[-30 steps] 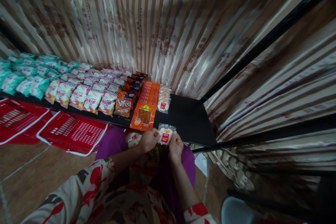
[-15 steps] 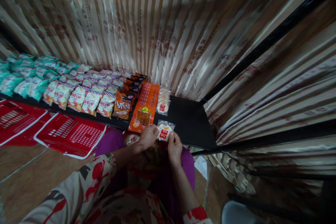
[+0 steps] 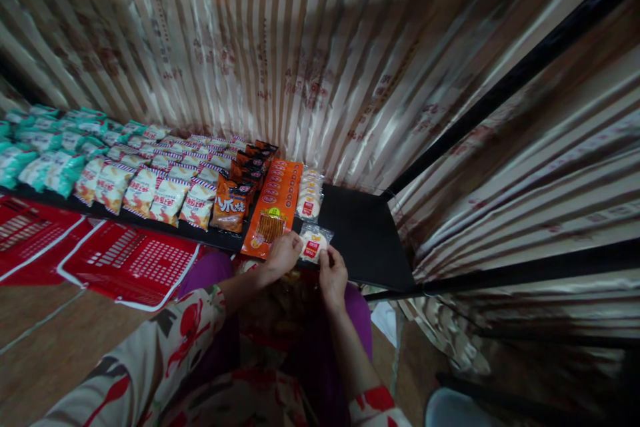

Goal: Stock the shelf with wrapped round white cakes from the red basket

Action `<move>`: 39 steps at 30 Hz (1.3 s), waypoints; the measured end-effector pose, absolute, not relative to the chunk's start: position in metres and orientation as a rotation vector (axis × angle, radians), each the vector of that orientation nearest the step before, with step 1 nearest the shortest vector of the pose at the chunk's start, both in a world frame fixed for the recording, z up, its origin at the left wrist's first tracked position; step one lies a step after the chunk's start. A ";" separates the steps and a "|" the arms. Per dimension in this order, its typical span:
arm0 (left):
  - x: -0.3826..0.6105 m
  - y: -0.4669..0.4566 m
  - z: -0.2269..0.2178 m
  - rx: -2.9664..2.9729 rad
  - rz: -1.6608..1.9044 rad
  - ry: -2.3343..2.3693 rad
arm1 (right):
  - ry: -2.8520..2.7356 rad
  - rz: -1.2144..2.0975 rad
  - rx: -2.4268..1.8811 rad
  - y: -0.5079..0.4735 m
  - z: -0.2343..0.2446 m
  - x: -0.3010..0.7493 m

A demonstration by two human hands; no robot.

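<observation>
A clear packet of round white crackers with a red label is at the front edge of the black shelf. My left hand pinches its left side, and my right hand grips its lower right corner between thumb and fingers. Just behind it, a row of matching cracker packets overlaps toward the back. Left of these lie flat orange snack packs, overlapping in a row, the front one near my left hand.
Further left stand orange-black bags, white shrimp-picture bags and teal bags in rows. The black shelf runs on to the right, to dark posts. Red baskets sit below; striped sheeting hangs behind.
Both hands have moved the cracker packet slightly forward onto the shelf's front edge, toward the row behind it. The view has shifted slightly.
</observation>
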State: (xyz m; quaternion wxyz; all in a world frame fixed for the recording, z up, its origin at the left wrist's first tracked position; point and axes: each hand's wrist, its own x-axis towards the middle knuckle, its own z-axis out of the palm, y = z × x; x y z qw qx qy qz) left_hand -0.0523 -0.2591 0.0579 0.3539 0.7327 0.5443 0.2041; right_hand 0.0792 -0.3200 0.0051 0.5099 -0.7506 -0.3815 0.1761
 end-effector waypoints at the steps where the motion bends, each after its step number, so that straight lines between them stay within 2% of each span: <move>1: -0.051 -0.258 0.059 1.894 0.518 1.417 | -0.908 0.444 -1.799 -0.318 0.005 0.080; 14: -0.043 -0.243 0.052 1.895 0.536 1.458 | -0.850 0.523 -1.809 -0.298 0.006 0.088; 39: -0.035 -0.220 0.050 1.910 0.543 1.518 | -0.907 0.469 -1.905 -0.262 0.009 0.093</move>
